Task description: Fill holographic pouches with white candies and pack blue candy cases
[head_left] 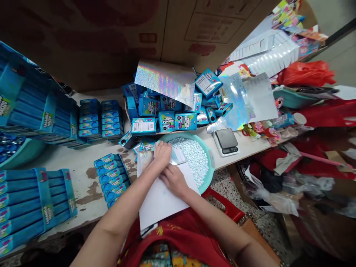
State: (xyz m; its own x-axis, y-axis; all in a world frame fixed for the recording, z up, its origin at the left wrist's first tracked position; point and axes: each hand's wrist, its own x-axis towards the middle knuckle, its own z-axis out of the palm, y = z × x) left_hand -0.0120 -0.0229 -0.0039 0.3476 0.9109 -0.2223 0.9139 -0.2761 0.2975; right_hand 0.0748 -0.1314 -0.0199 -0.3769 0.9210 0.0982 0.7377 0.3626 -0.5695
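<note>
A large white sheet (160, 204) with a shiny silvery strip (178, 156) along its far end lies over my lap and the near rim of a turquoise basin. My left hand (162, 152) is closed at that strip, knuckles up. Just below and to the right, my right hand (174, 181) bends its fingers over the sheet, its fingertips partly hidden under the left hand. Both hands grip the sheet. In the turquoise basin (210, 174) lie many small white pellets (196, 157). Small blue candy boxes (147, 145) lie just beyond my left hand.
Blue printed boxes (178, 121) fill a carton behind the basin, with a holographic sheet (164, 81) on top. A digital scale (226, 141) stands to the right. Boxes in rows (111, 176) and stacks (36, 196) line the left. A large cardboard box (111, 40) blocks the back.
</note>
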